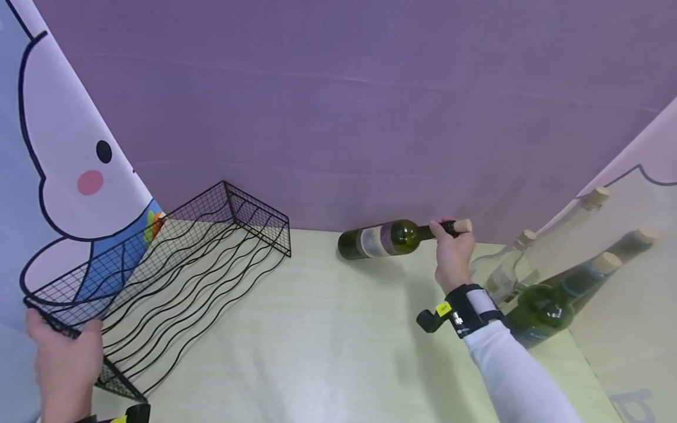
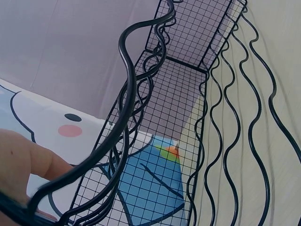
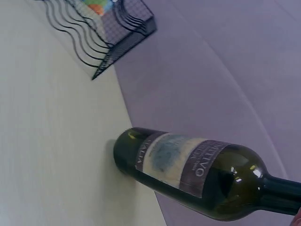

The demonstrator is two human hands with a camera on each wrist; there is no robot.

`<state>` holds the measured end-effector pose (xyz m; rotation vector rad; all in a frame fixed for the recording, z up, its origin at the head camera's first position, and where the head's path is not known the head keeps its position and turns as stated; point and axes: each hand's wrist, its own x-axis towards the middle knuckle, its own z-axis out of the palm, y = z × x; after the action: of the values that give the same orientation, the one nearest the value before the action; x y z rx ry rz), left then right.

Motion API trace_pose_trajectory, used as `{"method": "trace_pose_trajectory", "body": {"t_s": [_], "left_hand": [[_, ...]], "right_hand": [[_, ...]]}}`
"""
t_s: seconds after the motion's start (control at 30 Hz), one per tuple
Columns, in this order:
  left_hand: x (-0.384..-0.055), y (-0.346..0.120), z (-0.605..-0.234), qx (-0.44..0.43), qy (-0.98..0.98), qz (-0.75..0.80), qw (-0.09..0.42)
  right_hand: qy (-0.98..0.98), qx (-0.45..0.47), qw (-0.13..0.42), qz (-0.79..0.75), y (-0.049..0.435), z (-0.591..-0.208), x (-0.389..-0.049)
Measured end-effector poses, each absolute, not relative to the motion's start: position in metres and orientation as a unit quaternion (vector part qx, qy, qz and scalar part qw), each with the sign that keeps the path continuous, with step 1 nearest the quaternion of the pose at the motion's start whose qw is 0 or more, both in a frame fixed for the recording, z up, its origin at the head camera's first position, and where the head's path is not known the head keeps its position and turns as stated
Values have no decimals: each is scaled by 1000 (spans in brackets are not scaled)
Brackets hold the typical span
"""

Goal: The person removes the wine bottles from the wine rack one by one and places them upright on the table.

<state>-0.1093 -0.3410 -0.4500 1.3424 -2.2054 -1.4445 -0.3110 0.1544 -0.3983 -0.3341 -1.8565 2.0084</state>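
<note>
My left hand (image 1: pixel 67 358) grips the near left end of a black wire wine rack (image 1: pixel 201 288) with wavy bars and mesh ends. In the left wrist view, part of that hand (image 2: pixel 28 165) shows beside the thick wavy rods (image 2: pixel 129 89). My right hand (image 1: pixel 456 258) holds a dark green wine bottle (image 1: pixel 404 238) by its neck, just below the cork. The bottle is tipped nearly level, its base toward the rack. In the right wrist view the bottle's label (image 3: pixel 174 157) faces the camera, while the hand is almost wholly out of frame.
Right of my right forearm stand several corked bottles: clear ones (image 1: pixel 505 276), a green one (image 1: pixel 545 311) and a darker one (image 1: pixel 629 247) behind. A purple backdrop (image 1: pixel 344 117) rises behind the pale tabletop (image 1: pixel 317 329). A cartoon-printed cloth (image 1: pixel 74 129) hangs at left.
</note>
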Motion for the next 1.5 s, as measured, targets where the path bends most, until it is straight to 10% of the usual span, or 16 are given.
{"method": "trace_pose_trajectory", "body": {"t_s": [0.97, 1.5], "left_hand": [[-109, -341, -449, 449, -749, -478, 94], [-110, -337, -446, 455, -745, -481, 86]], "right_hand": [[-820, 223, 385, 360, 102, -413, -274], [-828, 253, 272, 420, 98, -417, -271]]}}
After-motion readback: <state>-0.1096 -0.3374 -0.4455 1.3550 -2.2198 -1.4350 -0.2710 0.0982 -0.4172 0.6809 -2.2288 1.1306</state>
